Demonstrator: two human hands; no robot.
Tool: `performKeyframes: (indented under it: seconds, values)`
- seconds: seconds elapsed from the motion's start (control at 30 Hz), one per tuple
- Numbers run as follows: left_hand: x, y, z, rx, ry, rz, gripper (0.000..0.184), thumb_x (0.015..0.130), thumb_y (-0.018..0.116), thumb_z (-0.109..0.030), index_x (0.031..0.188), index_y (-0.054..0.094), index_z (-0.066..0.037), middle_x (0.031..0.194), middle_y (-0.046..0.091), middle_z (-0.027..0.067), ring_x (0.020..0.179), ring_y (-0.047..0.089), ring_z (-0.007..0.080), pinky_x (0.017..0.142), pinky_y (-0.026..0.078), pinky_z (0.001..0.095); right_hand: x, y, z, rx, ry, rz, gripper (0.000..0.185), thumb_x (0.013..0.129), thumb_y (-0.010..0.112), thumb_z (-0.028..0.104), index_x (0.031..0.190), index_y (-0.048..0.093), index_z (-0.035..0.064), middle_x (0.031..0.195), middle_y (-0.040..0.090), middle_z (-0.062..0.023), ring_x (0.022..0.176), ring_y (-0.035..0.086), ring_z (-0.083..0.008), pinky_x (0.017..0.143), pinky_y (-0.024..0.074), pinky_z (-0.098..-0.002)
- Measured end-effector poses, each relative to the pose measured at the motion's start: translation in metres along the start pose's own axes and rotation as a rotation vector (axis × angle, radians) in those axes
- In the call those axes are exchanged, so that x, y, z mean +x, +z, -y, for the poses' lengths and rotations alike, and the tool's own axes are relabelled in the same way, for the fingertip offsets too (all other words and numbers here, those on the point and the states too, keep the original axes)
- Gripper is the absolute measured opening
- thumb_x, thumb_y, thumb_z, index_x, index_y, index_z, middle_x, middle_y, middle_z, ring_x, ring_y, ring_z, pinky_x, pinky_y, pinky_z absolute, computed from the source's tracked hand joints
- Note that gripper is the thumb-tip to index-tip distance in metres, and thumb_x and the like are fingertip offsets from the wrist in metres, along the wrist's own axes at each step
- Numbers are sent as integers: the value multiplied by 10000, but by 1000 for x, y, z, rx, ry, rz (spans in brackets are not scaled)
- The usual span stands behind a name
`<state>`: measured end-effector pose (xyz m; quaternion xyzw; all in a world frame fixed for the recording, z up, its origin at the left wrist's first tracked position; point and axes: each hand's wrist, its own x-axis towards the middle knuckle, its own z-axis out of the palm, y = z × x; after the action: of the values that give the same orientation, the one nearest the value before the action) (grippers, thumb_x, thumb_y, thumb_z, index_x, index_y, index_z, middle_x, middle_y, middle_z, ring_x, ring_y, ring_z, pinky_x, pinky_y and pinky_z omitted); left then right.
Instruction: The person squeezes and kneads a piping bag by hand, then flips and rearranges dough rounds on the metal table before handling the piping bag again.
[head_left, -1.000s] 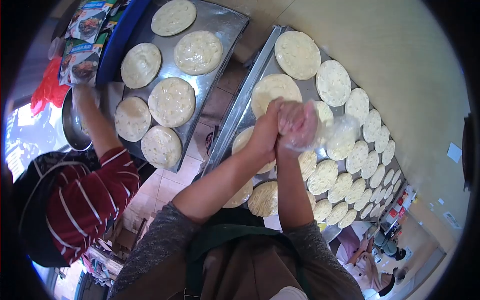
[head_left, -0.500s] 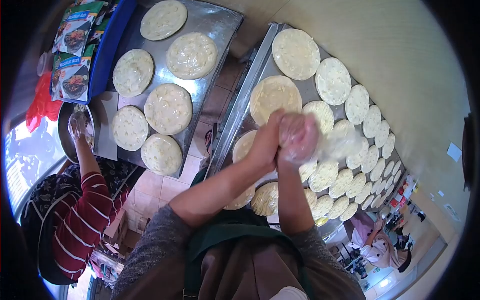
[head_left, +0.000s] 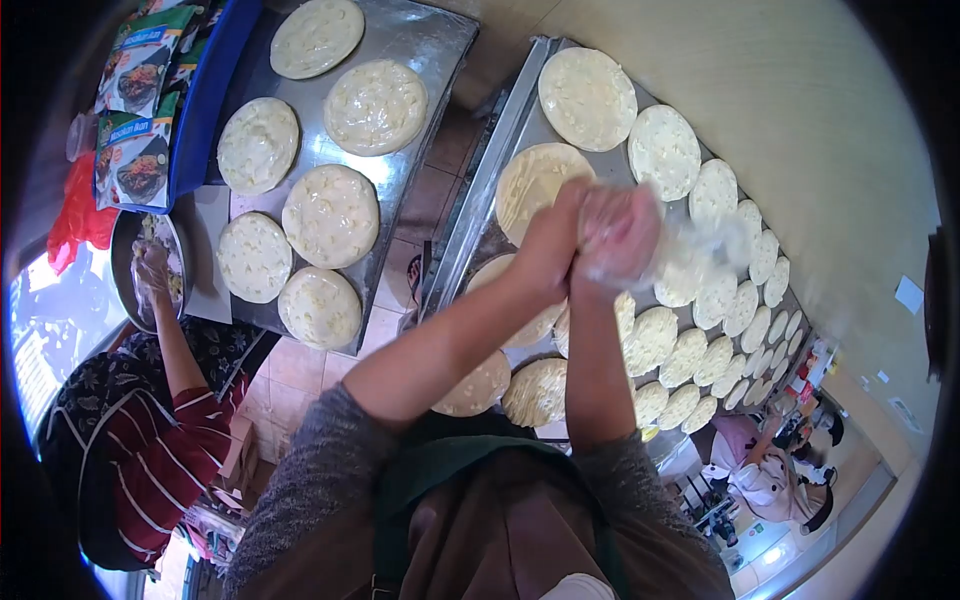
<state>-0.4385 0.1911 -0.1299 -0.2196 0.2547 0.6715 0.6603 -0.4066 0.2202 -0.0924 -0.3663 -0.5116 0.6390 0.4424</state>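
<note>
My left hand (head_left: 556, 238) is closed at my right wrist, where it grips the cuff of a clear plastic glove (head_left: 715, 248). Inside that glove, my right hand (head_left: 618, 232) looks bunched, but motion smears its fingers. The loose end of the glove sticks out to the right as a pale blur. Both hands are raised above a metal tray (head_left: 520, 100) covered with flat round doughs. A dough round (head_left: 535, 185) with a ridged surface lies just behind my left hand, and a knobbly, paler dough round (head_left: 665, 152) is beyond my right.
Another metal tray (head_left: 440, 50) on the left bears several glossy dough rounds (head_left: 331, 215). Beside it, a co-worker's gloved hand (head_left: 152, 270) is in a round pan (head_left: 122, 255). Seasoning packets (head_left: 135, 155) fill a blue bin (head_left: 212, 95). Another person (head_left: 765, 470) is at the lower right.
My joined hands have shifted slightly right and up, with the glove still on my right hand. The co-worker's hand has moved a little down in the pan.
</note>
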Motion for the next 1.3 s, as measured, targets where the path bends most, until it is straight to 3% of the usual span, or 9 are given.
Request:
performKeyframes:
  seconds: [0.3, 0.47, 0.53, 0.6, 0.77, 0.83, 0.9, 0.97, 1.3]
  values:
    - [-37, -9, 29, -18, -31, -118, 402, 911, 432, -440, 1029, 559, -77, 961, 607, 69, 899, 593, 176, 833, 470, 320, -41, -20, 2, 137, 111, 45, 397, 954, 350, 200, 568, 381, 112, 480, 382, -49, 426, 381, -149, 520, 385, -300]
    - [9, 10, 1, 29, -22, 67, 427, 905, 432, -447, 1045, 546, -59, 1002, 595, 83, 915, 587, 189, 829, 474, 328, 42, -29, -45, -481, -626, -155, 409, 957, 353, 210, 556, 354, 131, 456, 344, -25, 417, 356, -119, 494, 357, -272]
    - [9, 26, -10, 45, -5, 106, 441, 903, 434, -453, 1054, 541, -53, 1011, 591, 84, 919, 586, 189, 833, 472, 331, 45, -20, -37, -497, -566, -208, 412, 960, 356, 222, 557, 347, 135, 456, 342, -17, 414, 346, -108, 480, 345, -265]
    - [-3, 19, 8, -64, 8, -23, 392, 889, 490, -385, 926, 597, -11, 847, 616, 99, 774, 600, 175, 713, 481, 314, 16, -15, 1, 77, 89, -60, 409, 962, 362, 233, 565, 352, 133, 460, 350, -12, 413, 342, -102, 468, 338, -261]
    - [-45, -3, 44, -46, 2, -217, 396, 887, 496, -387, 933, 600, -8, 839, 614, 93, 759, 596, 171, 708, 481, 312, -31, -32, 2, 89, 97, 46, 415, 972, 336, 227, 569, 356, 130, 453, 354, -29, 386, 326, -129, 450, 342, -284]
    - [-22, 3, 35, -44, 13, -128, 399, 889, 494, -390, 935, 600, -7, 843, 612, 91, 758, 594, 171, 706, 481, 313, -15, -37, -13, 37, -136, 116, 419, 976, 330, 223, 569, 363, 128, 456, 357, -28, 393, 321, -126, 443, 335, -282]
    - [11, 17, 15, -30, 27, -6, 403, 892, 490, -391, 938, 600, -6, 852, 611, 91, 765, 593, 172, 709, 480, 313, 22, -27, -8, 162, 35, 5, 386, 965, 371, 237, 600, 344, 115, 473, 321, -12, 418, 319, -117, 478, 336, -269]
    - [23, 26, 4, -27, 36, 77, 401, 897, 487, -387, 944, 598, -5, 862, 611, 93, 775, 593, 172, 715, 480, 311, 62, -45, -46, -116, -279, -98, 393, 962, 368, 232, 587, 339, 117, 472, 321, -11, 413, 314, -117, 474, 335, -268]
    - [-15, -4, 49, -41, -11, -58, 396, 912, 458, -389, 1003, 572, -21, 942, 608, 94, 846, 597, 178, 768, 481, 308, -20, -43, 3, 69, 135, -13, 396, 957, 367, 224, 575, 370, 123, 472, 384, -29, 409, 359, -123, 455, 337, -266]
